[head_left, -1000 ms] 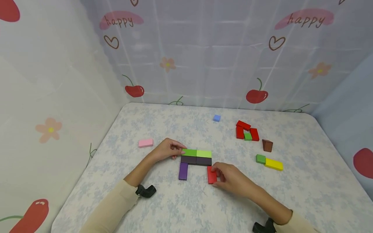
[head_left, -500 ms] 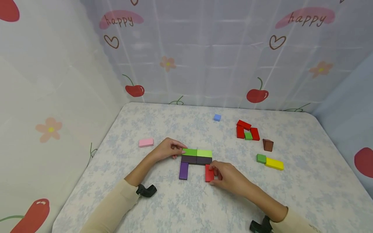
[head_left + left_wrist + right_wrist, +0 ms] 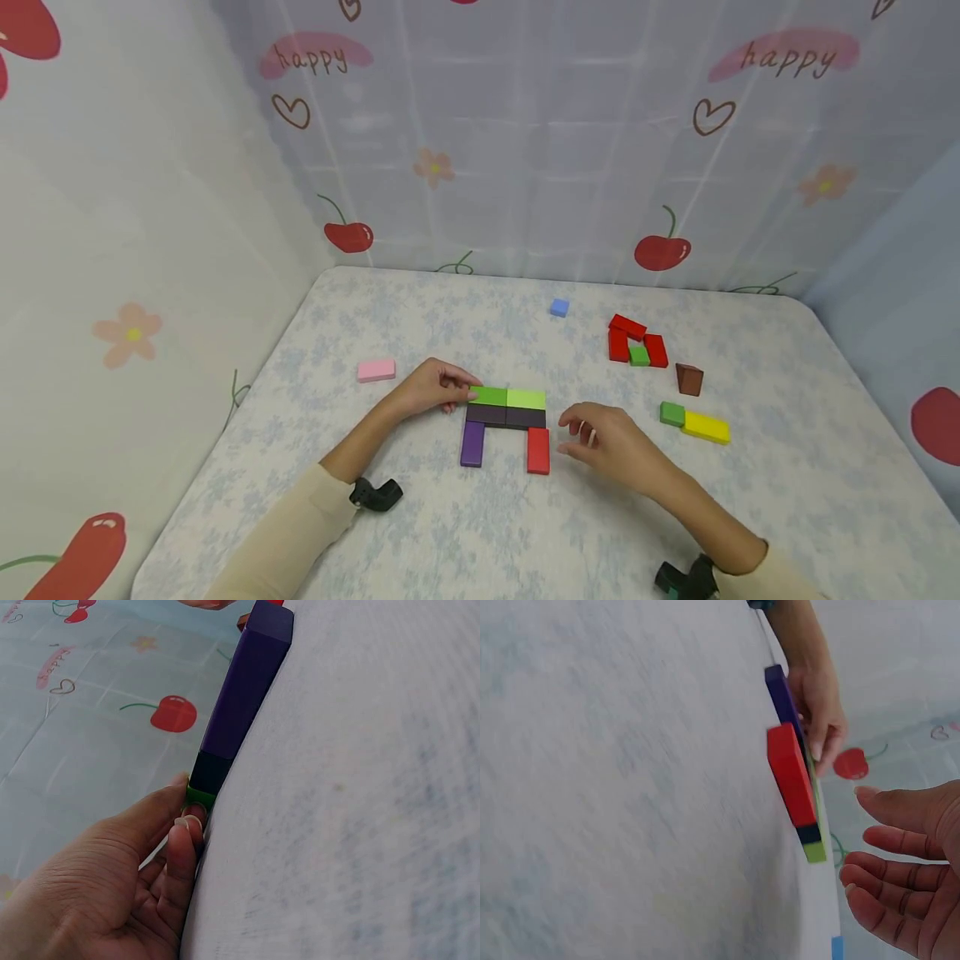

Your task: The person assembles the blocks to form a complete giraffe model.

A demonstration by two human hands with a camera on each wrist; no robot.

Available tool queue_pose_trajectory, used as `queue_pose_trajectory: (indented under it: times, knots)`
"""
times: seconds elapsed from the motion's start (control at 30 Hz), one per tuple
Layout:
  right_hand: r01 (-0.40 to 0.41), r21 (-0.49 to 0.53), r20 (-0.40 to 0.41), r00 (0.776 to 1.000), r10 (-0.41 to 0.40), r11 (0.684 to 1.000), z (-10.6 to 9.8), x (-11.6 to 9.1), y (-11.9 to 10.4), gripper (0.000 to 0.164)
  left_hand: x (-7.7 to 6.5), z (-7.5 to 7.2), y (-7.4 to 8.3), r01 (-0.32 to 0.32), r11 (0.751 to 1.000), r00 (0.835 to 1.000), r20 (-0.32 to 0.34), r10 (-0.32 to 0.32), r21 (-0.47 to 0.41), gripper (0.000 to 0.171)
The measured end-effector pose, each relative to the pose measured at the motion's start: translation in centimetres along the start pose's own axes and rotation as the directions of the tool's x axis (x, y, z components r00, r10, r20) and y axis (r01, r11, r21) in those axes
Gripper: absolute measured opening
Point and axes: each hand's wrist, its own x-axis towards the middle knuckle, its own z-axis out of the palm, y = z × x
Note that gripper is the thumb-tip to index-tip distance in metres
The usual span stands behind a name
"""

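Note:
Two dark blocks lie side by side in the middle of the table, with a green block and a lime-green block along their far side. A purple block extends toward the person from the row's left end, a red block from its right end. At the left end my left hand pinches the green block with thumb and fingertips. My right hand is just right of the red block, apart from it. Its fingers are loosely bent around nothing, as the right wrist view also shows.
A pink block lies at left, a small blue one at the back. Toward the right are several red blocks around a small green one, a brown triangular block, and a yellow block beside a green one.
The right hand has slid the red block left until it lines up under the row's right end, then let go and drawn back to the right. The left hand has stayed in place.

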Motion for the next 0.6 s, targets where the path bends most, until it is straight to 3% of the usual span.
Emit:
queue_pose_trajectory:
  times: [0.3, 0.43, 0.6]
  knots:
    - [-0.033, -0.118, -0.163, 0.987, 0.014, 0.992, -4.4, -1.2, 5.0, 0.033, -0.1, -0.2, 0.0, -0.001, 1.0, 1.0, -0.003, 0.001, 0.01, 0.021]
    - [-0.121, -0.183, -0.205, 0.975, 0.083, 0.976, -5.8, -2.0, 7.2, 0.034, -0.1, -0.2, 0.0, 0.005, 1.0, 1.0, -0.002, -0.005, -0.002, 0.021]
    - [-0.226, -0.217, -0.193, 0.964, 0.185, 0.95, -6.9, -3.0, 9.1, 0.039, 0.0, -0.1, -0.1, 0.007, 1.0, 1.0, -0.001, -0.007, -0.019, 0.022]
